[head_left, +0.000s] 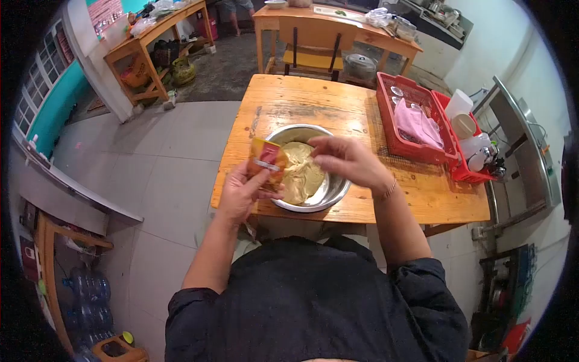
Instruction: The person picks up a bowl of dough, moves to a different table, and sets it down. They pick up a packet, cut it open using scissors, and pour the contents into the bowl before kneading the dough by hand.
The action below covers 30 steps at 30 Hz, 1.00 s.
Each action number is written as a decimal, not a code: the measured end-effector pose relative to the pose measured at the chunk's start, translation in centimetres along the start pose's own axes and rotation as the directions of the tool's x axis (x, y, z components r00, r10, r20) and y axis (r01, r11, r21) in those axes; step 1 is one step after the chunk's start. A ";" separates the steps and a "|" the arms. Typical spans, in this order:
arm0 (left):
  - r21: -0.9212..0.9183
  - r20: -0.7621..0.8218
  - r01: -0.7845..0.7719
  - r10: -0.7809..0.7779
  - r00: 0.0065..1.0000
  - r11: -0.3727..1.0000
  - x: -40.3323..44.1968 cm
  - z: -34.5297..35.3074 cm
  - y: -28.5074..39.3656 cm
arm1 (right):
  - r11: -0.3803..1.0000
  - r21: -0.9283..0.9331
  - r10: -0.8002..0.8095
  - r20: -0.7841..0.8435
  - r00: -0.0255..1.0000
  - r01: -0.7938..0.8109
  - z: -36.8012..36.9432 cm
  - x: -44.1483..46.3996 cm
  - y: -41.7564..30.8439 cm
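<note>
My left hand (239, 194) grips a yellow-and-red packet (266, 161), held upright at the left rim of a steel bowl (329, 196). Pale yellow dough (303, 179) lies in a soft, uneven mass inside the bowl. Over the bowl's right side hovers my right hand (350, 161), its thumb and fingers drawn together in a pinch and pointing toward the packet. Whatever is between those fingertips, if anything, is too small to make out. The right hand is apart from the packet.
The bowl stands near the front edge of a wooden table (313, 99). At the right, a red crate (416, 154) holds a pink cloth (417, 123) and some glasses. Beside it, a red basket (469, 174) carries plastic containers. A chair (313, 45) stands beyond the table.
</note>
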State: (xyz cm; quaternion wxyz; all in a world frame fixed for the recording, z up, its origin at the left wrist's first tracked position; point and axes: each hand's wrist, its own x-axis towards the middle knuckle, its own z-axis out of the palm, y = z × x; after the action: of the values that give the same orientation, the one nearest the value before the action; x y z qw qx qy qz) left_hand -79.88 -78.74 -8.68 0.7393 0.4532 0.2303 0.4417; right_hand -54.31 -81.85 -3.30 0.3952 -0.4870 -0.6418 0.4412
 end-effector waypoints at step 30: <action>0.216 -0.254 -0.294 0.344 0.904 0.931 3.4 -1.1 -5.9 | 0.716 -0.664 0.166 -0.139 0.976 -0.216 4.5 8.5 8.4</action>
State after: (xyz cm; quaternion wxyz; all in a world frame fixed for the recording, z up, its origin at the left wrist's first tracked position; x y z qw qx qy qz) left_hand -76.37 -76.49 -14.15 0.5731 0.4781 0.2952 0.5965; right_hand -57.99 -73.20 -11.92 0.1661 -0.6757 -0.6900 0.1995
